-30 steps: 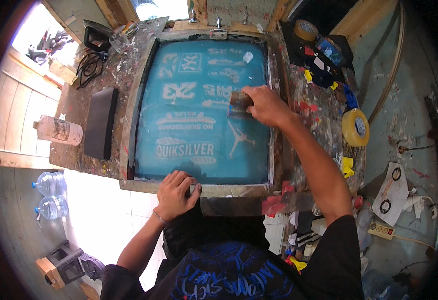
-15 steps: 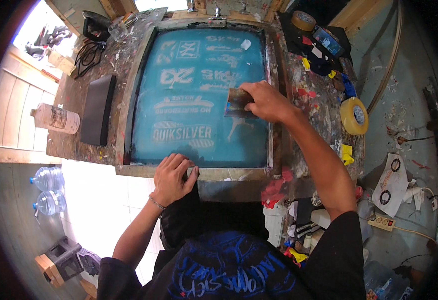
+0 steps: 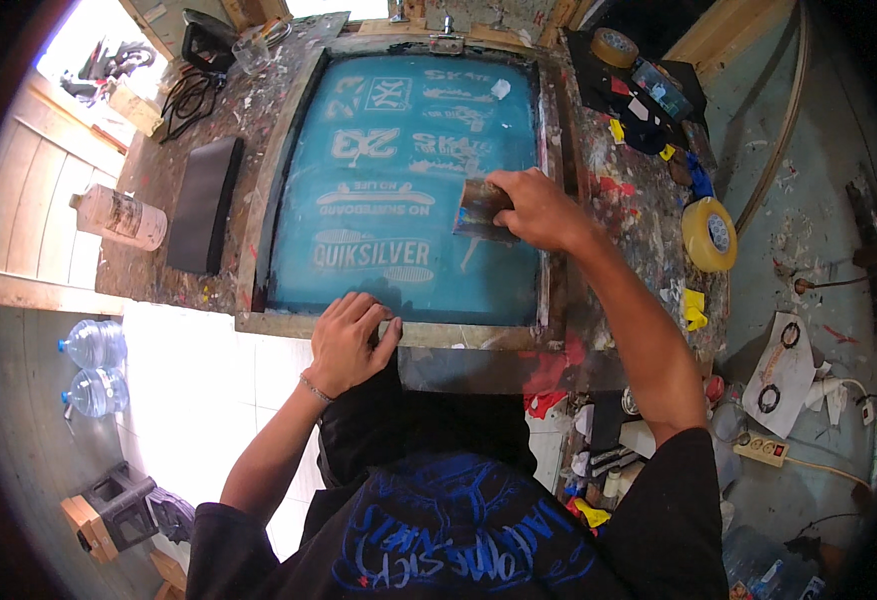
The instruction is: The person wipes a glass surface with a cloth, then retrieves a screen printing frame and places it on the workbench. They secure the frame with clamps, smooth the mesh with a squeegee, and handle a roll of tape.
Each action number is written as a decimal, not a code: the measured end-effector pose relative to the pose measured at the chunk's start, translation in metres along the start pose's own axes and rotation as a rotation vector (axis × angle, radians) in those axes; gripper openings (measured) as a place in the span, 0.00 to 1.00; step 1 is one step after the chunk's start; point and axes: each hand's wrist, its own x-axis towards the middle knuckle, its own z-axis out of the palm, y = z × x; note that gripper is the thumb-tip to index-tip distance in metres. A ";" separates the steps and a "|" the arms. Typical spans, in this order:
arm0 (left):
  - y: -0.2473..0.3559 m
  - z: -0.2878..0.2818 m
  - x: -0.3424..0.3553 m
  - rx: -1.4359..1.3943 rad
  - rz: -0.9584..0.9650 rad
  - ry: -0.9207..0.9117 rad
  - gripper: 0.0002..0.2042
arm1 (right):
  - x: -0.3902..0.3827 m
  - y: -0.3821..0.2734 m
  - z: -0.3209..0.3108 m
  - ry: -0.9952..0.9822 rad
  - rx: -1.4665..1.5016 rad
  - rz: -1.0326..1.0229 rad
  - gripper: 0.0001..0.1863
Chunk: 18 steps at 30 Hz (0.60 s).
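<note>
A silk-screen frame (image 3: pixel 273 170) with a wooden border and blue-green mesh (image 3: pixel 358 285) lies before me, bearing several pale designs and lettering. My right hand (image 3: pixel 536 208) grips a squeegee (image 3: pixel 483 211) by its dark, worn top. The squeegee's blade side is against the mesh, right of the middle, partly covering a pale figure. At the frame's near edge, my left hand (image 3: pixel 351 342) curls its fingers over the wooden rail, the thumb apart to the right. A small white scrap (image 3: pixel 500 89) sits on the mesh at the far right.
A metal hinge clamp (image 3: pixel 446 43) stands at the frame's far side. On the paint-spattered table are a dark flat block (image 3: pixel 205 205), a plastic bottle (image 3: pixel 120 217), cables (image 3: pixel 194 98), and a roll of tape (image 3: pixel 708 234). A power strip (image 3: pixel 761 449) lies at lower right.
The squeegee has slid slightly toward me over the mesh and covers more of the pale figure. My left hand stays on the near rail. The whole view has shifted a little.
</note>
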 end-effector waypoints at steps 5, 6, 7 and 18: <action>0.000 0.001 0.000 0.002 0.011 0.013 0.05 | -0.005 -0.006 -0.002 -0.041 0.023 0.016 0.15; 0.000 0.002 0.000 0.001 0.015 0.019 0.05 | -0.005 -0.004 -0.002 -0.050 -0.007 0.010 0.17; 0.000 0.002 0.000 0.002 0.011 0.024 0.05 | -0.003 -0.002 -0.001 -0.058 -0.037 0.003 0.20; 0.001 0.002 -0.001 0.021 -0.005 0.011 0.06 | 0.002 0.006 -0.002 0.025 -0.038 -0.043 0.20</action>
